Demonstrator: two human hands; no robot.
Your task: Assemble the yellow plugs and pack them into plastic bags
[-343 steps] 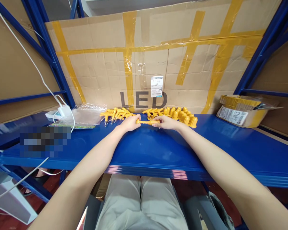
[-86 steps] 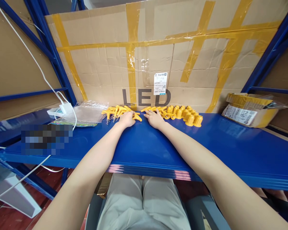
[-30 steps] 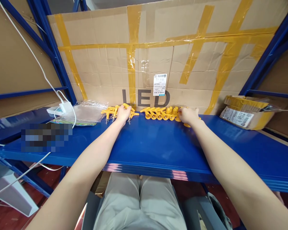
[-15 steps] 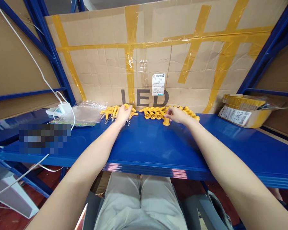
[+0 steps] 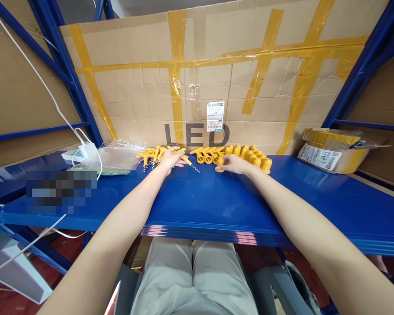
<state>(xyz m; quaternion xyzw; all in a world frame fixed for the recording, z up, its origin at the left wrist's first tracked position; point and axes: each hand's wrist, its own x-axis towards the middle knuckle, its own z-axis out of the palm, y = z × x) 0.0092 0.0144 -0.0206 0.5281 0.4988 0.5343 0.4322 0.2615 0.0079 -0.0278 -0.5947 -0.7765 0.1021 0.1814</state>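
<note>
My left hand (image 5: 171, 161) is closed on a yellow corkscrew (image 5: 188, 160), whose metal spiral points to the right and down. Under and beside that hand lies a pile of yellow corkscrews (image 5: 145, 155) with T-shaped handles. My right hand (image 5: 232, 164) grips a yellow cup-like piece (image 5: 219, 165) that is upright near the blue surface. Between the hands, yellow assembled pieces (image 5: 200, 158) lie in a row with round openings facing me. Behind and to the right of my right hand, several yellow sleeves (image 5: 255, 160) stand grouped in rows.
The blue shelf (image 5: 210, 201) ends in front at my lap. A taped cardboard box (image 5: 335, 151) sits at the right. Plastic bags (image 5: 118, 157), a white adapter (image 5: 85, 151) with cables and a blurred dark object (image 5: 62, 188) are on the left. Large cardboard (image 5: 144, 96) stands behind.
My left hand has lifted a corkscrew from the pile and turned it rightward. My right hand has moved slightly left with the yellow cup-like piece, showing more of the standing sleeves.
</note>
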